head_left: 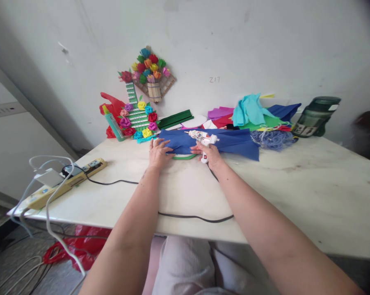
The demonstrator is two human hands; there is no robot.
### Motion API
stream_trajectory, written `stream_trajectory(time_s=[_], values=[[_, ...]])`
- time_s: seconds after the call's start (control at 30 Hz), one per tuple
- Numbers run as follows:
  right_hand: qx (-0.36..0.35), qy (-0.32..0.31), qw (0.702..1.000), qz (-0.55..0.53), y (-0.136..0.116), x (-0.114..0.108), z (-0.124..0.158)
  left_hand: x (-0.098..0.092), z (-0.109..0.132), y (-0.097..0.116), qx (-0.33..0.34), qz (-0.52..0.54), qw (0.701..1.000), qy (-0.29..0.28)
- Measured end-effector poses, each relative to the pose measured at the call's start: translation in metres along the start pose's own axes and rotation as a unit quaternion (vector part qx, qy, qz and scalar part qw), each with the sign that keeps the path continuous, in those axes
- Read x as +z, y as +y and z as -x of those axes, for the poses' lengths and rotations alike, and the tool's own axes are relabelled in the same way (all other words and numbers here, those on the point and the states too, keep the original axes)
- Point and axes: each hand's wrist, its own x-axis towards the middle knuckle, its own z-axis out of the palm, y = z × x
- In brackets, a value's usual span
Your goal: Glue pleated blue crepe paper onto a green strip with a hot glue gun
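Note:
A white hot glue gun (203, 138) is held in my right hand (211, 155), its nozzle pointing left over the blue sheet. My left hand (159, 153) lies with fingers spread on the left end of that dark blue sheet (237, 143), which looks like cloth or crepe paper. Under the sheet's near edge shows the green rim (183, 157) of a whitish piece, mostly covered. From the gun a black cord (200, 219) loops across the table below both wrists.
At left lies a power strip (80, 177) with plugs and cables. Behind stand a green glue bottle (115, 125), a paper-flower guitar (137, 108) and dark green strips (176, 119). Coloured sheets (249, 110), tangled bluish cord (272, 140) and a dark bottle (316, 116) sit at right.

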Motion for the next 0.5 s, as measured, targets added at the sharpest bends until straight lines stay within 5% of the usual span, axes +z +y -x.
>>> stream_trajectory(time_s=[0.5], values=[[-0.009, 0.01, 1.0, -0.009, -0.003, 0.003, 0.002, 0.006, -0.006, 0.013, 0.053, -0.027, 0.998, 0.003]])
